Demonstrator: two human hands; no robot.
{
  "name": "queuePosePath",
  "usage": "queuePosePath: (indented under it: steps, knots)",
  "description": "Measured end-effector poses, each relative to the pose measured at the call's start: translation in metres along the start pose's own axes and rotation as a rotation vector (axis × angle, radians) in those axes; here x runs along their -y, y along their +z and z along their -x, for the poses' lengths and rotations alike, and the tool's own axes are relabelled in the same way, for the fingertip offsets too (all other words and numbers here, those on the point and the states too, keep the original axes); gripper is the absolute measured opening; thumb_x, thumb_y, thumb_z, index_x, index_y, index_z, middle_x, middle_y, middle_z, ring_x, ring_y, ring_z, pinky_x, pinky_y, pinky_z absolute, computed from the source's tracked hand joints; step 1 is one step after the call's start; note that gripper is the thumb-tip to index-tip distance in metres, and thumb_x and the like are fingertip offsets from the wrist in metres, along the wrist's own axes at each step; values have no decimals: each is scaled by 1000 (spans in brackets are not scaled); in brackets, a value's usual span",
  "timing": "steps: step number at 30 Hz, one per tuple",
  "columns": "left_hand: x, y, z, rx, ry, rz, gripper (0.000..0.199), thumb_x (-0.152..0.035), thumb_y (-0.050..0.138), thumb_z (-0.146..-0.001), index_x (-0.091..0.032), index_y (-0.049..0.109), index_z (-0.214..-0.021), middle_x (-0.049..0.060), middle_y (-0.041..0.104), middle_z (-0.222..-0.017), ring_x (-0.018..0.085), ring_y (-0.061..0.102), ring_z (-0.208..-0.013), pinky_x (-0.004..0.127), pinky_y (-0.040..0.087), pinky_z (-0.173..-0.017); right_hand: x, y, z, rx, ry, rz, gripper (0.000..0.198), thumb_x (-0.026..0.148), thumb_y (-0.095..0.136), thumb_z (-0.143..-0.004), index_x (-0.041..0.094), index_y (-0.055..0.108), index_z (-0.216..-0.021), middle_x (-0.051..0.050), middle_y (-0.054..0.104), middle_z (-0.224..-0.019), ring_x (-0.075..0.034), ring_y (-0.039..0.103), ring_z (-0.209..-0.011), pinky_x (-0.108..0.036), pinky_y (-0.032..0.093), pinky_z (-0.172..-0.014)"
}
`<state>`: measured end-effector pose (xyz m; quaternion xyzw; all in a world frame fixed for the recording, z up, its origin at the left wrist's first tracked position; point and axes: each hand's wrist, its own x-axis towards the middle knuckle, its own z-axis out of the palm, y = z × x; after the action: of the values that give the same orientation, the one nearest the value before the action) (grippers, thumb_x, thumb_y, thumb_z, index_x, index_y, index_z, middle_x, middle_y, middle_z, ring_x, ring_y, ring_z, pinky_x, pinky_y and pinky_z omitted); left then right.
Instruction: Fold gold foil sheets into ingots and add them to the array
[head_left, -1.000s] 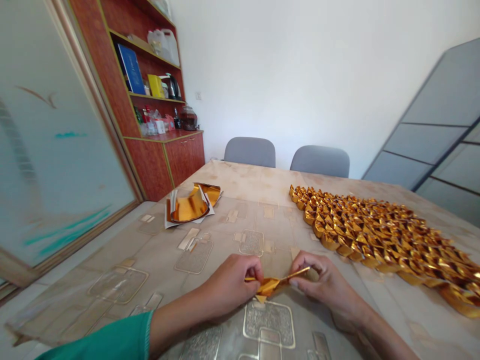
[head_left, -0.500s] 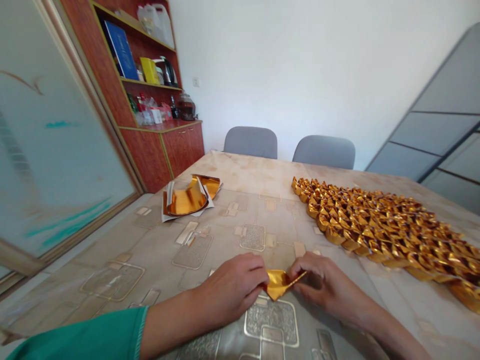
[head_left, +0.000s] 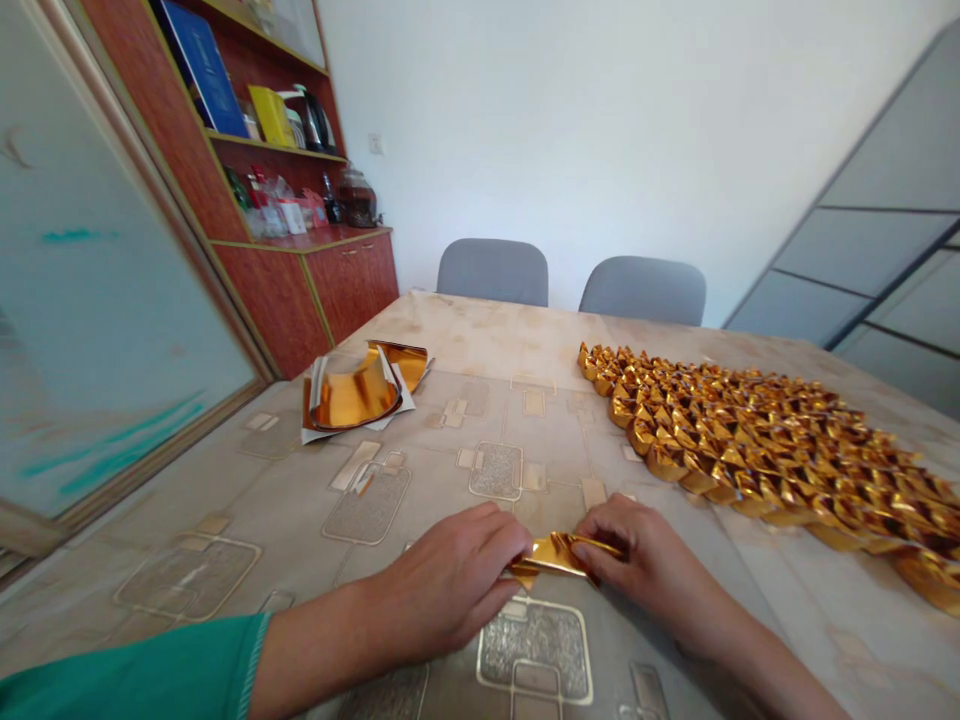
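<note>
Between my two hands, just over the patterned tablecloth, is a small piece of gold foil paper (head_left: 556, 553), folded into a narrow shape. My left hand (head_left: 469, 565) grips its left end with bent fingers. At the other end, my right hand (head_left: 626, 548) pinches the foil between thumb and fingers. The parts under my fingers are hidden. Off to the right lie many folded gold foil pieces (head_left: 742, 440), set close together in rows. A stack of curled gold foil sheets (head_left: 356, 395) with white backs rests at the far left.
The table (head_left: 480, 330) has a patterned cover (head_left: 435, 480). Behind it stand two grey chairs (head_left: 493, 270) (head_left: 643, 288) against a white wall. A red-brown cabinet (head_left: 349, 290) with filled shelves is at the back left, beside a sliding glass door (head_left: 97, 300).
The foil piece between my hands has gone from an open, spread shape to a flatter, narrower fold. My view has tilted slightly downward and to the right.
</note>
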<state>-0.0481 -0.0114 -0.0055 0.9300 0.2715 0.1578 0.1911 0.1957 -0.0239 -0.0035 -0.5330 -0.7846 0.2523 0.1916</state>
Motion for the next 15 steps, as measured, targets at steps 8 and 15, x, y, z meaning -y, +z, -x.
queuePosePath:
  steps: [8, 15]
  knots:
    - [-2, 8, 4, 66, 99, -209, 37, -25, 61, -88, -19, 54, -124, 7, 61, -102, 23, 55, -91, 33, 47, -80, -6, 9, 1, -33, 1, 39, 9, 17, 66, -82, 21, 62, -75, -1, 65, -72, -20, 56, -71, -31, 37, -66]
    - [-2, 17, 7, 51, 132, -258, 40, -30, 61, -89, -17, 52, -126, 9, 62, -103, 24, 55, -95, 35, 47, -83, -7, 9, 3, -25, -32, 87, 9, 21, 62, -87, 22, 61, -78, -2, 64, -76, -21, 55, -76, -34, 38, -69]
